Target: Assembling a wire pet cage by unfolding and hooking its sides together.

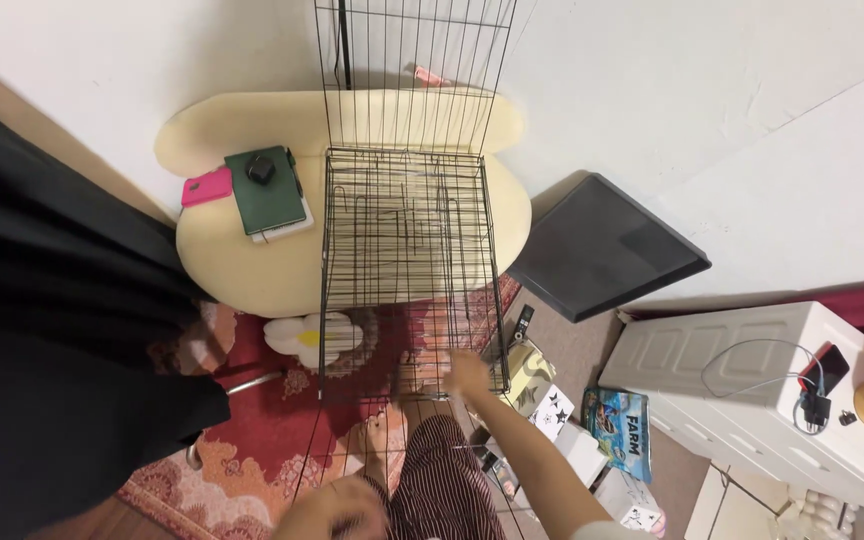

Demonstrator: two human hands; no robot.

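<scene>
The right hand (468,372) is reaching out and gripping the bottom edge of a black wire cage (407,230). The cage is standing on the red rug (252,420), leaning against a cream cushion (252,260). The left hand (332,510) is low and blurry, so I cannot tell its grip.

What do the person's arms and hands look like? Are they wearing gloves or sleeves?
No gloves: both hands are bare. The right hand leads into a bare forearm with no sleeve, watch or bracelet showing. The left hand is blurry at the picture's bottom edge, so little more can be told.
</scene>
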